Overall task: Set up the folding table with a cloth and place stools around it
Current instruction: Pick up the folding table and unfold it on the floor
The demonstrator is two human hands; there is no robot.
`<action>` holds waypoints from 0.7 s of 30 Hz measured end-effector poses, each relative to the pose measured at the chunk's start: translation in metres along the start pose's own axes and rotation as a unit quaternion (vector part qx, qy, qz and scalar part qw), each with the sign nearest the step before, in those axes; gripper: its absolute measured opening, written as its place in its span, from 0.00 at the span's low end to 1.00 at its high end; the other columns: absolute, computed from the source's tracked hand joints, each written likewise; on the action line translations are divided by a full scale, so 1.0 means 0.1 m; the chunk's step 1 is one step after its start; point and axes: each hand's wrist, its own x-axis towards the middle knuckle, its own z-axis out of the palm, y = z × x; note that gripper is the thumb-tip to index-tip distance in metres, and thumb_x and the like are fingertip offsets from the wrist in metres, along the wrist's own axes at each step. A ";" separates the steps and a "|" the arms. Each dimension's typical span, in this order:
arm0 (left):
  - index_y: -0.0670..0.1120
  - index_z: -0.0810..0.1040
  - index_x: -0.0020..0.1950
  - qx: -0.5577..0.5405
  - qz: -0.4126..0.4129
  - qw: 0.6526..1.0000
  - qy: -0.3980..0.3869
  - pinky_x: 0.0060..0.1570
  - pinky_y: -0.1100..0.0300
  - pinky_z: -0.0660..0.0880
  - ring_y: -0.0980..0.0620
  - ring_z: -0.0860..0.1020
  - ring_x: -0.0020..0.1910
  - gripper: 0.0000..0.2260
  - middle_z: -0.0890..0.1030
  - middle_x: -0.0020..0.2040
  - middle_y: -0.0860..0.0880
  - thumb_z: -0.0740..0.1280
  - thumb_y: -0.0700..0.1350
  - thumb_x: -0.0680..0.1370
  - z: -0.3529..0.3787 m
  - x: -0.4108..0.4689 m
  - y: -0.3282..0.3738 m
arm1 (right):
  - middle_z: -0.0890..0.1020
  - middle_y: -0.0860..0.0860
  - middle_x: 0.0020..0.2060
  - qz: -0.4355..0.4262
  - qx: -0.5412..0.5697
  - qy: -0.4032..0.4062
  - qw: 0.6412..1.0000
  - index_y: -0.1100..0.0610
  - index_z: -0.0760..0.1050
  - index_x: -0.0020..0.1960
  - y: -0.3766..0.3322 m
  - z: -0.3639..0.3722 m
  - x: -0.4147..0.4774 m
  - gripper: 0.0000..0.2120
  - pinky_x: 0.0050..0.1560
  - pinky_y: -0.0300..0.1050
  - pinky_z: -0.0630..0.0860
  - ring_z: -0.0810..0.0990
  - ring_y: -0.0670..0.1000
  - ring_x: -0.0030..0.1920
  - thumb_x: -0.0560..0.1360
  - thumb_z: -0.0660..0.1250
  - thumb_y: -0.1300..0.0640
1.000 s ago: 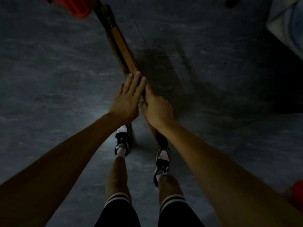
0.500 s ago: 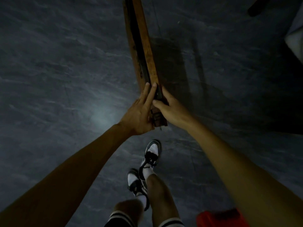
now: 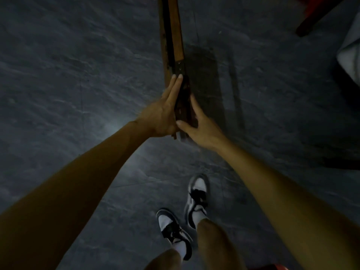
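The folded bench (image 3: pixel 176 36) stands on edge, running away across the grey floor (image 3: pixel 78 84). The left hand (image 3: pixel 162 114) lies flat with straight fingers against its near end; the right hand (image 3: pixel 202 125) clasps the opposite face. Bare floor surrounds both sides.

We have a single view, worn on the head and aimed steeply down past both forearms to the grey floor (image 3: pixel 68 94) and the shoes (image 3: pixel 196 199). It sits close above the hands (the wide lens bends the edges), so no second view shares the scene.
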 end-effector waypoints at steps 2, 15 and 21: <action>0.51 0.32 0.75 -0.010 -0.007 0.999 0.036 0.60 0.49 0.71 0.40 0.66 0.69 0.53 0.46 0.77 0.42 0.73 0.53 0.68 0.08 0.03 0.02 | 0.65 0.47 0.72 -0.009 -0.035 0.023 0.999 0.33 0.37 0.73 0.09 -0.03 0.03 0.38 0.48 0.27 0.66 0.73 0.46 0.64 0.77 0.62 0.44; 0.47 0.34 0.75 0.017 -0.086 0.989 0.123 0.52 0.70 0.65 0.43 0.70 0.65 0.47 0.58 0.75 0.39 0.69 0.50 0.72 1.29 -0.01 -0.41 | 0.66 0.54 0.71 -0.114 -0.189 0.086 0.972 0.49 0.47 0.77 1.05 0.19 0.50 0.40 0.61 0.42 0.71 0.72 0.51 0.65 0.75 0.68 0.51; 0.48 0.32 0.75 -0.002 -0.096 0.985 0.145 0.46 0.55 0.80 0.43 0.77 0.58 0.43 0.52 0.77 0.40 0.64 0.42 0.75 1.68 0.04 -0.61 | 0.65 0.59 0.72 -0.024 -0.216 0.100 0.971 0.47 0.34 0.76 1.54 0.45 0.71 0.45 0.62 0.59 0.72 0.73 0.59 0.65 0.76 0.65 0.44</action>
